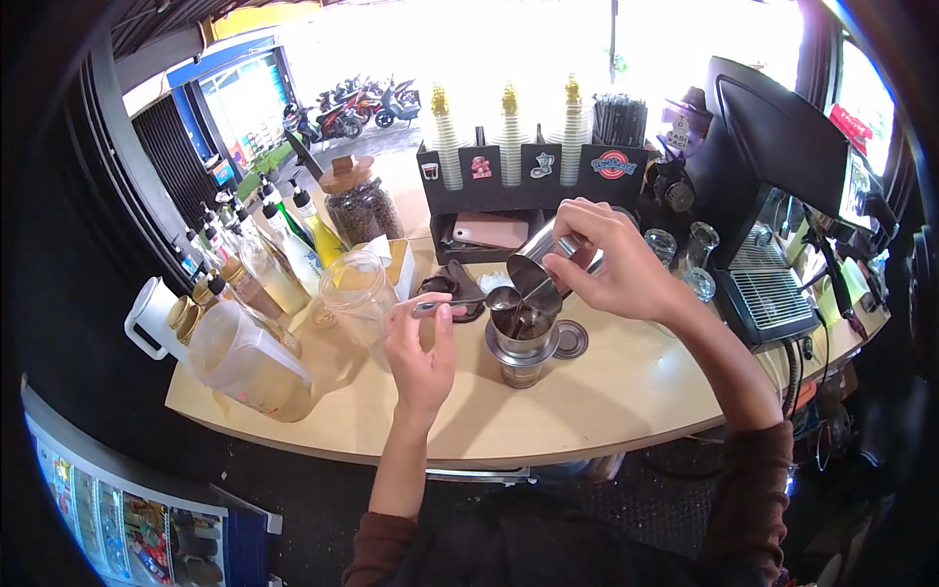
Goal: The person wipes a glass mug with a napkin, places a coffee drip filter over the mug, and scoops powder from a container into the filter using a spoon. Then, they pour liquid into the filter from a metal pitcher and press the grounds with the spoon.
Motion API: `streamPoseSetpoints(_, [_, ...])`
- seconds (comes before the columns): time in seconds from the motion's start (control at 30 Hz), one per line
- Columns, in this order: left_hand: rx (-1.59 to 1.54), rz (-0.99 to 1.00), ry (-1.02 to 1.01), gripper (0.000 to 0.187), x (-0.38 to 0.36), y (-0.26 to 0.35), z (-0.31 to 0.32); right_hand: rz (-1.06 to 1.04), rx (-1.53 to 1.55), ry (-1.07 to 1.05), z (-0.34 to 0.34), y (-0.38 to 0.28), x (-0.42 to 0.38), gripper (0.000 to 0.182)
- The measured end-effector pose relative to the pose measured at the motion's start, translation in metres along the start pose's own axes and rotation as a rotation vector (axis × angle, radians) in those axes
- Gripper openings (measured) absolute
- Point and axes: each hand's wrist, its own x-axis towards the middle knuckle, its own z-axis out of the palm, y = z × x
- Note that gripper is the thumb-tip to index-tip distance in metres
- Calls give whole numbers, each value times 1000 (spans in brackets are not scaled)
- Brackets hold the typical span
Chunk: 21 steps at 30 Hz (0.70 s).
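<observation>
My right hand grips a metal pitcher by its handle and holds it tilted, mouth down, above a metal drip filter. A thin stream seems to run from the pitcher. The filter sits on top of a cup. My left hand pinches the handle of a metal spoon, whose bowl is over the filter's left rim. Dark contents show inside the filter. A round metal lid lies just right of it on the wooden counter.
Pump bottles, a coffee bean jar, a clear jar and a plastic pitcher stand left. Behind is a black organizer with cups and a phone. Glasses and an espresso machine are right.
</observation>
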Motion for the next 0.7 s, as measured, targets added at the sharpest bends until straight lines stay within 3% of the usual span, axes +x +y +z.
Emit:
streamPoseSetpoints(0.27, [-68,-85,72,13,3,-2,-11,-20,-16,56,-5,10,-11,18])
streamPoseSetpoints(0.33, [-33,-63,70,12,2,0,-14,214,272,108,-4,17,-17,18])
streamPoseSetpoints(0.4, [-11,-10,57,14,1,-1,-16,229,334,142,4,42,-28,19])
streamPoseSetpoints(0.47, [11,43,41,17,-1,-2,-16,223,255,306,12,71,-42,18])
streamPoseSetpoints(0.53, [14,92,24,17,-1,-3,-14,297,353,338,23,92,-57,18])
streamPoseSetpoints(0.6, [20,102,13,17,-2,-2,-12,527,655,469,33,106,-74,19])
streamPoseSetpoints(0.7, [61,149,-7,15,-1,4,-9,575,776,535,54,135,-108,16])
